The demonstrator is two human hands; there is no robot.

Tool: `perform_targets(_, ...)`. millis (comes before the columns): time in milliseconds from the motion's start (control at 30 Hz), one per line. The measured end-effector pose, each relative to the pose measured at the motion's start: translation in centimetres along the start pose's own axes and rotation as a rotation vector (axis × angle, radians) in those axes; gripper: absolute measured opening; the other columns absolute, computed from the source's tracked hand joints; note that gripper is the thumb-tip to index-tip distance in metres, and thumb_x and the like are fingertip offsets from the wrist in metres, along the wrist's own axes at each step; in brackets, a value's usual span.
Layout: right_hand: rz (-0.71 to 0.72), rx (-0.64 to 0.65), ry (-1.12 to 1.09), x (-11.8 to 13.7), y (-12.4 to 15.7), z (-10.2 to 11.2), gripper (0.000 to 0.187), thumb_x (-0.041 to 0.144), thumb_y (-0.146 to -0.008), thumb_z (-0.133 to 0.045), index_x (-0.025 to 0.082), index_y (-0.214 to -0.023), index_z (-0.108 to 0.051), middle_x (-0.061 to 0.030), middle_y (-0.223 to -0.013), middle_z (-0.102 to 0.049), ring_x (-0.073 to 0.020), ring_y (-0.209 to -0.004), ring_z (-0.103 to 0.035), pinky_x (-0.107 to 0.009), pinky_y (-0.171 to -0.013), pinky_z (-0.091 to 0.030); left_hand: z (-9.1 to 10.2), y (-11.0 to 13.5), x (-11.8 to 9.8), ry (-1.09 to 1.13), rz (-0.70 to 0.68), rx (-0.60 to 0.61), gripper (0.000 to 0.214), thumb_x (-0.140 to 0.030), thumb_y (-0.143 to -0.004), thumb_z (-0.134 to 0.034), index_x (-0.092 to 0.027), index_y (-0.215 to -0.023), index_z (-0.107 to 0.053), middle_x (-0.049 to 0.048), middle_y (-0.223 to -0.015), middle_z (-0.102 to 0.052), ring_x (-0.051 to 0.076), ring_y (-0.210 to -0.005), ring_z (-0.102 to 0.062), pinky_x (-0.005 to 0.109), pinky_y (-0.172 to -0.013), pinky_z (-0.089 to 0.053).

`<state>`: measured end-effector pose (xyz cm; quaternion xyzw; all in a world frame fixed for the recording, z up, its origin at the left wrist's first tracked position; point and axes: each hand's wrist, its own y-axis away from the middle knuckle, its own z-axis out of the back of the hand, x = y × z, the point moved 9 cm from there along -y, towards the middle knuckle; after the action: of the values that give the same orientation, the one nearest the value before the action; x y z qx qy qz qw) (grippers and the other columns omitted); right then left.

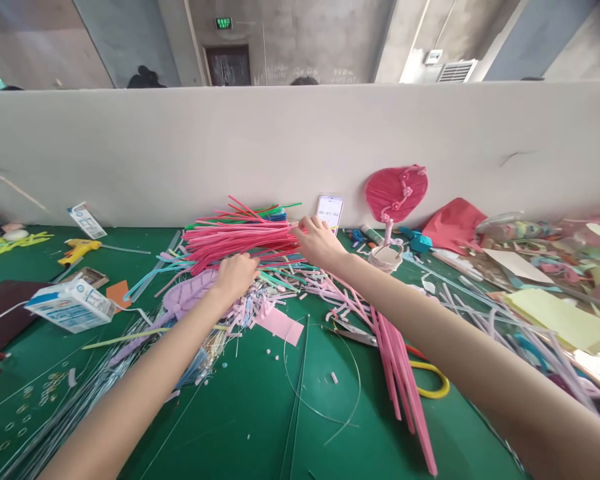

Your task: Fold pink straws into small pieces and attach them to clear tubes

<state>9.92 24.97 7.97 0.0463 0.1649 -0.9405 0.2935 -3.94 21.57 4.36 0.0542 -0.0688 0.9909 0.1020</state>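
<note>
right hand [319, 244] pinches the tips of the bundle of hot-pink fuzzy pipe cleaners [240, 239] at the far edge of the green counter [250, 413]; left hand [236, 273], fingers curled under, rests on the pile, likely steadying it; its grip is hidden

— At the middle of the table [250, 420], toward the back?
— A bundle of pipe cleaners [240, 237], lying crosswise; right hand [317, 243] closed on its right end, left hand [235, 273] just before it, beside a leaf cutout [187, 293].
— Behind the bundle?
— A phone [330, 212], propped against the partition [180, 153]; right of that, a fan-shaped piece [396, 193] rising from a cup [385, 258].
— Off to the left?
— A glue gun [80, 250] far back, a carton [73, 305] nearer.
— Before the hands?
— A wire loop [325, 373] flat on the table; right of it, scissors [353, 333] crossed by loose stems.
</note>
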Motion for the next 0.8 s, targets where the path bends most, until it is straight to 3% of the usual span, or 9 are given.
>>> perform_targets(67,0.059,-0.007,0.012,0.4,1.1,-0.1,0.030,0.022,-0.091,-0.049,0.017,-0.119,-0.060,-0.0158,-0.121,-0.053,-0.0296,-0.111,-0.042,-0.043,-0.094,-0.034,-0.1,-1.0,0.4,0.000,0.002,-0.012,0.026,-0.027,-0.093,-0.044,-0.017,-0.098,-0.067,0.0127,-0.095,-0.067,0.028,-0.092,-0.066,0.033,-0.072,-0.046)
perform_targets(200,0.063,0.013,0.026,0.5,1.3,-1.0,0.024,0.021,-0.093,-0.047,0.014,-0.104,-0.067,-0.0164,-0.111,-0.060,-0.0304,-0.112,-0.045,-0.043,-0.097,-0.033,1.1,-2.8,2.2,-0.006,0.056,-0.087,0.033,-0.027,-0.096,-0.032,-0.015,-0.107,-0.061,0.0151,-0.102,-0.066,0.030,-0.098,-0.064,0.036,-0.077,-0.045)
perform_targets(300,-0.002,0.027,0.021,-0.1,-0.4,-1.5,0.027,0.010,-0.091,-0.044,0.011,-0.107,-0.064,-0.0180,-0.109,-0.063,-0.0303,-0.111,-0.050,-0.041,-0.093,-0.038,1.3,-4.4,3.0,0.004,0.085,-0.116,0.033,-0.028,-0.096,-0.032,-0.014,-0.108,-0.059,0.0154,-0.103,-0.067,0.030,-0.100,-0.063,0.036,-0.079,-0.045)
perform_targets(433,-0.118,0.064,-0.009,-1.0,-2.2,-2.2,0.036,-0.002,-0.085,-0.040,0.008,-0.115,-0.058,-0.0200,-0.106,-0.066,-0.0293,-0.104,-0.060,-0.037,-0.082,-0.045,0.3,-5.4,3.1,0.051,0.085,-0.118,0.030,-0.031,-0.092,-0.042,-0.014,-0.114,-0.053,0.0138,-0.100,-0.068,0.025,-0.094,-0.065,0.031,-0.074,-0.047)
perform_targets(633,-0.195,0.109,-0.112,-1.3,-0.6,-1.8,0.039,0.001,-0.086,-0.044,0.011,-0.124,-0.048,-0.0180,-0.107,-0.067,-0.0269,-0.094,-0.067,-0.033,-0.072,-0.049,0.5,-3.1,2.9,0.114,0.037,-0.138,0.038,-0.038,-0.092,-0.042,-0.015,-0.122,-0.045,0.0098,-0.097,-0.068,0.024,-0.089,-0.066,0.028,-0.067,-0.046)
perform_targets(733,-0.203,0.103,-0.177,-1.0,2.9,0.2,0.029,0.020,-0.094,-0.046,0.011,-0.122,-0.049,-0.0179,-0.115,-0.064,-0.0254,-0.098,-0.065,-0.033,-0.076,-0.050,1.2,-1.2,1.6,0.214,-0.051,-0.113,0.031,-0.038,-0.092,-0.043,-0.016,-0.111,-0.052,0.0072,-0.090,-0.067,0.023,-0.085,-0.065,0.029,-0.068,-0.047)
perform_targets(800,-0.184,0.127,-0.244,-0.4,6.6,1.6,0.036,0.037,-0.092,-0.053,0.014,-0.120,-0.052,-0.0142,-0.116,-0.065,-0.0238,-0.099,-0.065,-0.032,-0.079,-0.051,1.6,1.1,-0.5,0.338,-0.185,-0.073,0.032,-0.046,-0.091,-0.045,-0.018,-0.101,-0.058,0.0064,-0.093,-0.066,0.022,-0.089,-0.064,0.031,-0.075,-0.048)
